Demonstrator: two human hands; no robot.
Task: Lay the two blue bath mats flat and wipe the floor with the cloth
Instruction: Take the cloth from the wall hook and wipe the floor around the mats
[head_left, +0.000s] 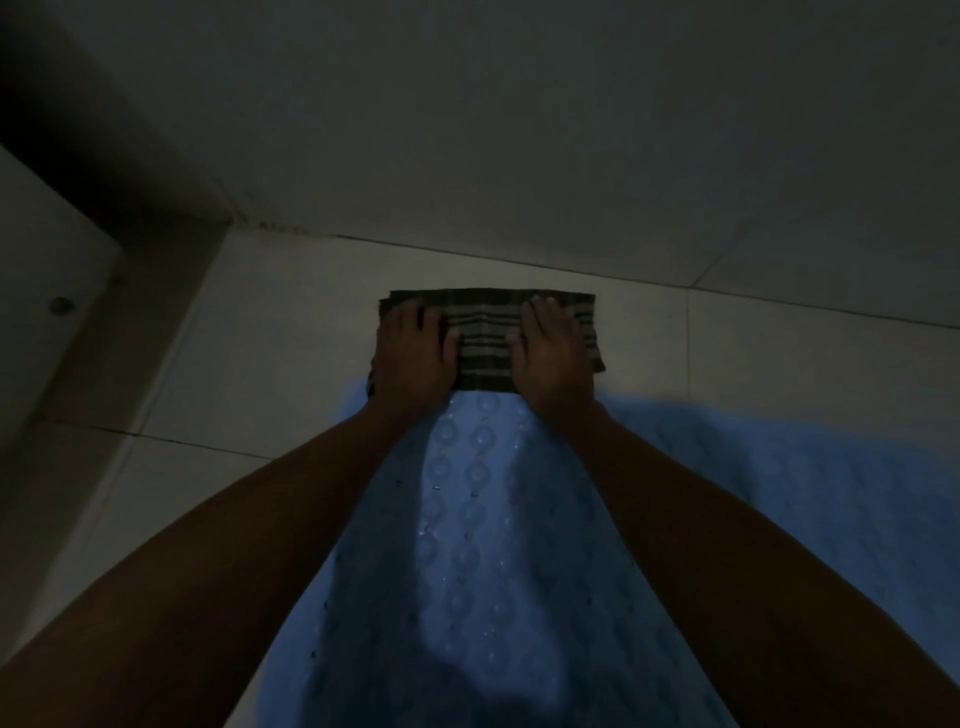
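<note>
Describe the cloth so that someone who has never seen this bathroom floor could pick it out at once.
Start from the pale tiled floor and follow the blue bath mat up to its far end. There lies the cloth, folded into a rectangle, with the left hand and right hand pressed flat on it. It alone is dark with pale stripes.

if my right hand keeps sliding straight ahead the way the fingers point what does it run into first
The right hand lies flat on the striped cloth, fingers pointing ahead. Past the cloth's far edge is bare floor tile, then probably the wall; nothing else shows between, though the light is dim.
</note>
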